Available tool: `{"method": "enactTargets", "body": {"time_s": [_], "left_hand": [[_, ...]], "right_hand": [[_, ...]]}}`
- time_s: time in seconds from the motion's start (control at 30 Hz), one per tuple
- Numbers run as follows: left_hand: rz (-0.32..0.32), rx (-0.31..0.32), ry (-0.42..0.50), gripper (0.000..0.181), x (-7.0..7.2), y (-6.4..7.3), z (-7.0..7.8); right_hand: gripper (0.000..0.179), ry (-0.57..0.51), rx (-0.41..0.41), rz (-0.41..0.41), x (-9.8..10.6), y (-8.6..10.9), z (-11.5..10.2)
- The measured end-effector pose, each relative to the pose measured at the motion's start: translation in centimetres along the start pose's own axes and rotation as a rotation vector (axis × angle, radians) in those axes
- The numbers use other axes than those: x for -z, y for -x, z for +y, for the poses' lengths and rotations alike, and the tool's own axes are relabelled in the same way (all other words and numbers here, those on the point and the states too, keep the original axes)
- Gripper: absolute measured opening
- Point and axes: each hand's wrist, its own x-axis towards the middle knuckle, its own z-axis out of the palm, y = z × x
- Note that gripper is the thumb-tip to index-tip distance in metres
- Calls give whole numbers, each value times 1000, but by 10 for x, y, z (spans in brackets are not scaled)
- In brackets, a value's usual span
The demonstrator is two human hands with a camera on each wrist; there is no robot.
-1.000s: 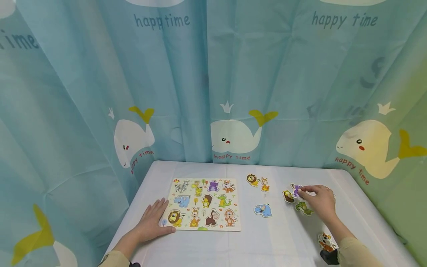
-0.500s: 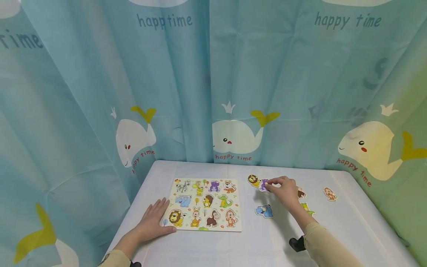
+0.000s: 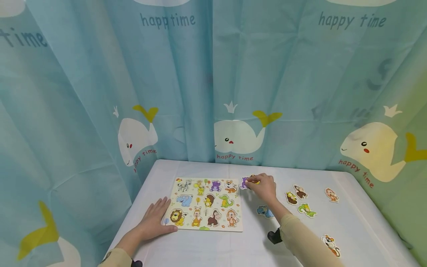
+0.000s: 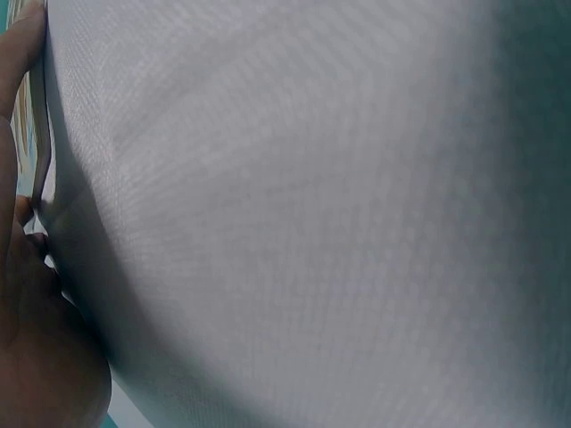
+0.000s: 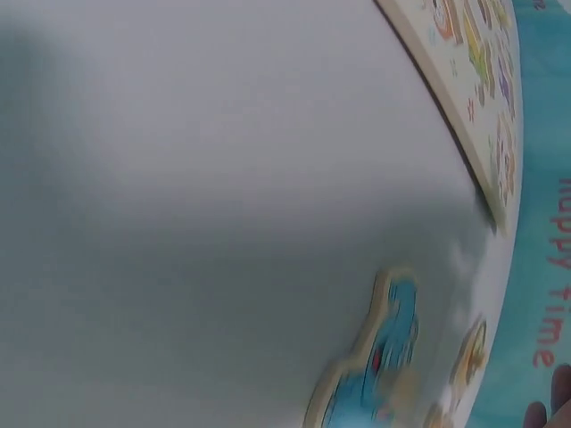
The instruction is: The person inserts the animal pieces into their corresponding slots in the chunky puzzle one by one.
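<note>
In the head view my right hand pinches a purple hippo puzzle piece between thumb and fingers, just off the right edge of the puzzle board. That board is flat and cream-coloured, with rows of cartoon animals. My left hand lies with fingers spread at the board's left edge, thumb at the lower left corner. Part of a lion piece shows behind the right hand. In the left wrist view the left hand meets the board's side. The right wrist view catches only fingertips at its lower right.
A blue elephant piece lies under the right forearm, partly covered. Farther right are hedgehog, gorilla, crocodile, monkey and tiger pieces. A blue whale-print curtain hangs behind the white table.
My right hand has carried the purple hippo piece leftward from the cluster of loose pieces to beside the board, passing over the lion and kangaroo pieces. My left hand has stayed at the board.
</note>
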Motion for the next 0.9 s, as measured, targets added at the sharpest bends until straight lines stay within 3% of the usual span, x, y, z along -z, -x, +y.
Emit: {"method": "enactTargets", "body": {"time_s": [0.4,0.9], "left_hand": [[3,3,-5,121,-2,-1,-1],[0,-2,-8,120,-3,-2,-3]], "right_hand": [[18,41,3,-36,-36,-6,-22],[13,10,11,-46,-67,-4,-38]]}}
